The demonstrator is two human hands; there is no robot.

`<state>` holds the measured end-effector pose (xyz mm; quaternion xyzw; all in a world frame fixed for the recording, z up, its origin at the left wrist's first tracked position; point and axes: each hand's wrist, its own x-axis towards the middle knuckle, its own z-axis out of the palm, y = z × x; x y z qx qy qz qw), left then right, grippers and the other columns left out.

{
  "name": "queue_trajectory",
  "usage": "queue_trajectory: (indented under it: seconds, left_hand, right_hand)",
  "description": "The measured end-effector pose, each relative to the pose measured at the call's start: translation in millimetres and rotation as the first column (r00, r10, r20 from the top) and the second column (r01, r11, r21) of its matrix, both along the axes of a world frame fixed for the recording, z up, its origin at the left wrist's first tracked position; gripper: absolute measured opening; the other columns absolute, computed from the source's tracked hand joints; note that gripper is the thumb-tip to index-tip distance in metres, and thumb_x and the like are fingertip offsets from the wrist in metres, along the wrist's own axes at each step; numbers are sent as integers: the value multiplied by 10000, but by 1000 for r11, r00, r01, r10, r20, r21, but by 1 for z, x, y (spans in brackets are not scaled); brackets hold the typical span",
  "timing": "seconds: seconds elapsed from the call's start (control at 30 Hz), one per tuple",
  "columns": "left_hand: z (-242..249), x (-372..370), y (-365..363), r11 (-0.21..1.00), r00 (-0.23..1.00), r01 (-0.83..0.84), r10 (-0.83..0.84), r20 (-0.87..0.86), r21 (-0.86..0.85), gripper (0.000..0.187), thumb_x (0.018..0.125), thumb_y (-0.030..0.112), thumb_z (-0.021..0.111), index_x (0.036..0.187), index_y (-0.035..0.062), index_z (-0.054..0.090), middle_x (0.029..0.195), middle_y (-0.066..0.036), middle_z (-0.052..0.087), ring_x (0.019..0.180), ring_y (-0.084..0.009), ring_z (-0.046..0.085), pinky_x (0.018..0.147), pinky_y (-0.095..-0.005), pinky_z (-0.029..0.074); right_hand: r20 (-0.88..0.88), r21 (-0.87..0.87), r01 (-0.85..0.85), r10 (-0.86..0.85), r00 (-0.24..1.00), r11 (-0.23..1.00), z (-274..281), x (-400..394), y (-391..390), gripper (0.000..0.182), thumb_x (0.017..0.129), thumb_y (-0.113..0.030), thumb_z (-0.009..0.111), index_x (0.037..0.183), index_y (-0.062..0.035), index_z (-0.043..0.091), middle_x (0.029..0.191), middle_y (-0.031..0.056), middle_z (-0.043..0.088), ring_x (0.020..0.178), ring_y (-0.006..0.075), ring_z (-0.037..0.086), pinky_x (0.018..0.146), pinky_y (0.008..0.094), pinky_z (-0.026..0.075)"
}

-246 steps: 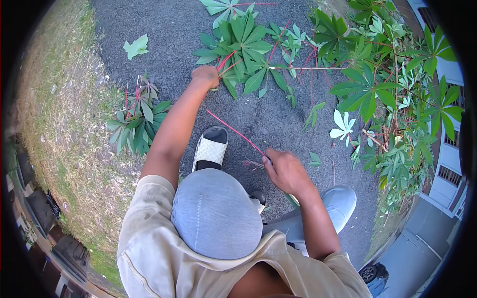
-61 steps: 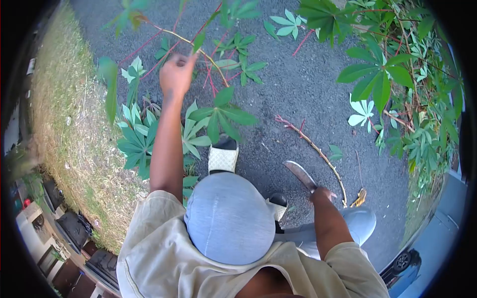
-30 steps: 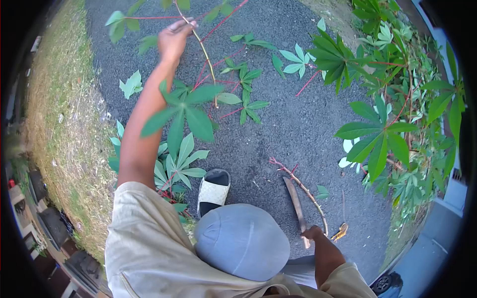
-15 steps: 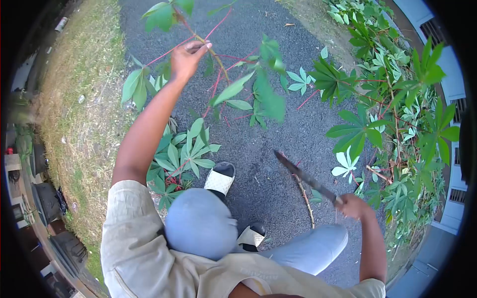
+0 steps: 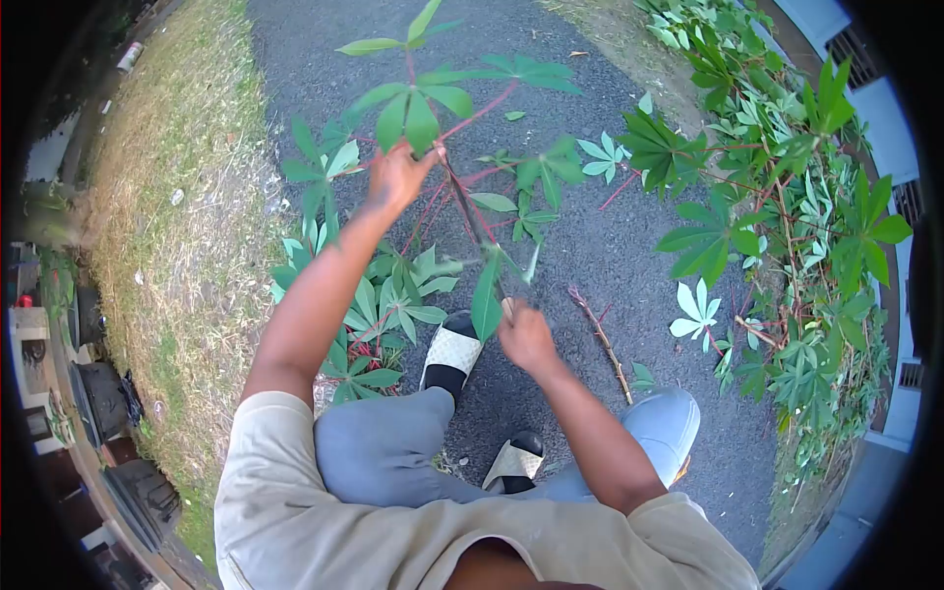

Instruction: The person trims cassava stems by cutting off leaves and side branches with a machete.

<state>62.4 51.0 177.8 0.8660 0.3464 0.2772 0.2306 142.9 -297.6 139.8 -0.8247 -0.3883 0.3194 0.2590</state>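
Note:
My left hand (image 5: 399, 179) is closed around a leafy cassava stem (image 5: 410, 67), whose green fingered leaves (image 5: 421, 106) and red leaf stalks spread out past my fingers. In my right hand (image 5: 528, 339) is a machete (image 5: 474, 214), gripped by its handle. Its dark blade slants up and left along the stem, with the tip close to my left fingers. A blurred leaf overlaps the lower blade. Below my left forearm, cut leaves (image 5: 388, 305) lie in a pile on the asphalt.
A bare cut stem (image 5: 605, 344) lies on the asphalt (image 5: 580, 251) to the right of my hands. Further right stands a large heap of leafy branches (image 5: 777, 216). Dry grass (image 5: 187, 226) borders the left side. My slippered feet (image 5: 452, 352) are below my hands.
My right hand has swung the machete from the right up to the stem. My left hand has moved slightly right and down, with the stem still in its grip.

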Motion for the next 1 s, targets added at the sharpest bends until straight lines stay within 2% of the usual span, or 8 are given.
queue_trajectory:
  seconds: [0.13,0.23,0.3,0.33,0.57,0.7,0.83,1.0]
  left_hand:
    - [-8,-8,-14,999,999,-35,34,-24,-13,256,940,247,791,1165,126,789,1154,-160,770,1043,-360,728,892,-444,558]
    - [-15,-12,-25,940,863,205,-43,503,-272,238,948,192,766,1161,88,776,1139,-162,774,1042,-368,740,863,-436,564]
    - [3,-17,-21,997,982,-60,66,175,-42,227,960,178,759,1144,44,770,1095,-177,777,980,-349,751,835,-427,564]
    - [-2,-19,-14,989,969,-34,68,238,-145,279,995,274,762,1096,15,792,996,-132,777,915,-233,730,841,-380,563]
    - [-31,-56,41,942,950,101,5,313,-320,241,1068,234,678,1185,36,749,1068,-71,735,984,-153,681,921,-335,527]
    - [-11,-66,36,976,990,136,-130,48,-167,204,1074,195,654,1161,23,721,1056,-86,715,1020,-174,680,934,-341,526]
    - [-24,-64,42,992,985,67,-48,166,-109,200,1050,190,689,1144,15,712,1017,-95,713,981,-205,693,915,-349,534]
    - [2,-62,26,993,977,30,-6,212,-113,203,976,164,760,1073,-3,699,935,-138,751,869,-245,726,817,-410,561]
  right_hand:
    - [12,-70,-9,10,1000,998,-42,-6,8,426,1045,-343,617,1066,83,613,913,380,696,924,540,709,818,625,550]
    - [7,-58,-26,26,1000,998,-49,-5,2,388,1037,-315,621,1043,73,605,910,385,686,927,547,703,785,619,554]
    - [113,283,-142,114,987,948,-84,-6,4,353,1039,-283,616,1019,69,596,891,384,678,924,552,699,766,613,558]
    - [73,170,-49,37,997,984,-111,-8,4,333,1040,-270,614,1033,63,598,891,375,685,915,555,698,765,612,555]
    - [41,75,33,-36,998,997,-66,-9,19,372,1045,-297,627,1038,74,595,889,366,701,885,570,696,768,615,551]
    - [19,72,43,-44,999,996,-48,-1,37,404,1042,-327,638,1043,76,606,893,368,699,875,568,694,787,610,555]
    - [55,-12,-81,82,995,997,-91,18,30,481,1054,-415,607,1003,61,656,917,354,702,928,548,695,840,606,545]
    - [-3,-126,-58,58,998,990,-30,8,-30,503,1065,-440,595,981,52,652,893,334,707,909,525,705,809,593,547]
